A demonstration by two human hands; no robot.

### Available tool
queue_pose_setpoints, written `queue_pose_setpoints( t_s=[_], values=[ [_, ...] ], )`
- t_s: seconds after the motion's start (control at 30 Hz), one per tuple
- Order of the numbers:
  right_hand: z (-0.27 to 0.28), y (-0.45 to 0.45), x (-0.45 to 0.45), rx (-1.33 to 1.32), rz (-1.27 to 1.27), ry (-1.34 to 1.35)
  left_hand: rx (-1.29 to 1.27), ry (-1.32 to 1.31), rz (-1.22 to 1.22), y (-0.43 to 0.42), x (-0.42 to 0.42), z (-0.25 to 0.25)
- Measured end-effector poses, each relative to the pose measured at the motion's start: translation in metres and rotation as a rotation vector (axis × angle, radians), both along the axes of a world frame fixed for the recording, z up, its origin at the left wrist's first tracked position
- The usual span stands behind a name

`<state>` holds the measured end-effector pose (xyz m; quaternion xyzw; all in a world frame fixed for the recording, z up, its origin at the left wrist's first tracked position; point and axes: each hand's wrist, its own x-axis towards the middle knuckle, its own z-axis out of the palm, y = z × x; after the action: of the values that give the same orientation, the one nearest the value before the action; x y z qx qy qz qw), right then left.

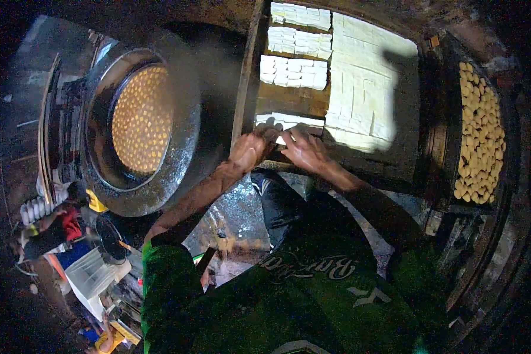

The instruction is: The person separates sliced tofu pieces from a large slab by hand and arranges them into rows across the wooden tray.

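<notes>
My left hand (249, 150) and my right hand (308, 151) meet at the near edge of a wooden tray (295, 100). Their fingers are bent and closed around a small white tofu piece (281, 141), part of which shows between them. Just beyond the fingertips lies a row of cut tofu (301, 120). Farther back in the tray stand several rows of small tofu blocks (294, 72). A large slab of tofu (360, 88), scored with lines, fills the tray's right side, partly in shadow. My fingers hide much of the held piece.
To the left, a wide wok (186, 133) holds many golden frying pieces (140, 118) in liquid, with steam over it. Golden-brown pieces (479, 135) fill a container at the right. A white box (94, 277) and another person (108, 339) are at lower left.
</notes>
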<state>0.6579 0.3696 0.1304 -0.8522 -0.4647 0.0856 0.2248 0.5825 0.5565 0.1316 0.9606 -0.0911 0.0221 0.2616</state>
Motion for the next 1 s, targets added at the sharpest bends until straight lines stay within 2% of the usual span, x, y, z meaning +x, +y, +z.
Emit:
queue_pose_setpoints(
  t_s=[0.1,0.17,0.23,0.37,0.4,0.47,0.5,0.57,0.63,0.7,0.77,0.87,1.0],
  values=[
    [0.003,0.004,0.003,-0.096,0.020,0.025,0.024,-0.036,-0.025,0.003,0.002,0.005],
    [-0.004,0.004,0.004,0.025,0.037,-0.031,0.036,-0.015,-0.043,0.009,0.002,0.012],
    [-0.003,0.003,0.003,0.037,0.031,0.020,0.159,0.220,-0.072,0.012,0.002,0.017],
    [-0.004,0.006,0.000,0.013,-0.018,0.135,0.140,0.097,-0.077,0.017,0.005,-0.002],
    [-0.013,0.008,0.002,0.013,-0.020,0.132,0.119,0.134,-0.058,0.014,0.007,0.018],
    [-0.030,0.009,0.005,0.289,-0.141,0.856,0.093,0.177,-0.042,0.010,0.009,0.032],
    [0.000,0.004,0.009,0.120,0.019,0.031,0.147,0.193,-0.014,0.009,0.009,0.033],
    [0.015,0.003,0.014,0.113,-0.020,0.017,0.266,0.229,-0.037,0.012,0.011,0.041],
    [0.013,0.001,0.021,0.114,-0.050,-0.101,0.288,0.212,-0.011,0.013,0.013,0.039],
    [0.012,0.001,0.030,0.104,-0.026,-0.074,0.309,0.199,0.006,0.015,0.016,0.031],
    [0.009,0.001,0.037,0.068,-0.008,-0.070,0.459,-0.007,-0.096,0.023,0.020,0.016],
    [-0.003,0.002,0.046,0.030,0.025,-0.119,0.438,-0.021,-0.063,0.018,0.027,0.028],
    [0.009,-0.004,0.051,0.088,0.072,-0.165,0.388,-0.003,-0.064,0.008,0.028,0.039]
  ],
)
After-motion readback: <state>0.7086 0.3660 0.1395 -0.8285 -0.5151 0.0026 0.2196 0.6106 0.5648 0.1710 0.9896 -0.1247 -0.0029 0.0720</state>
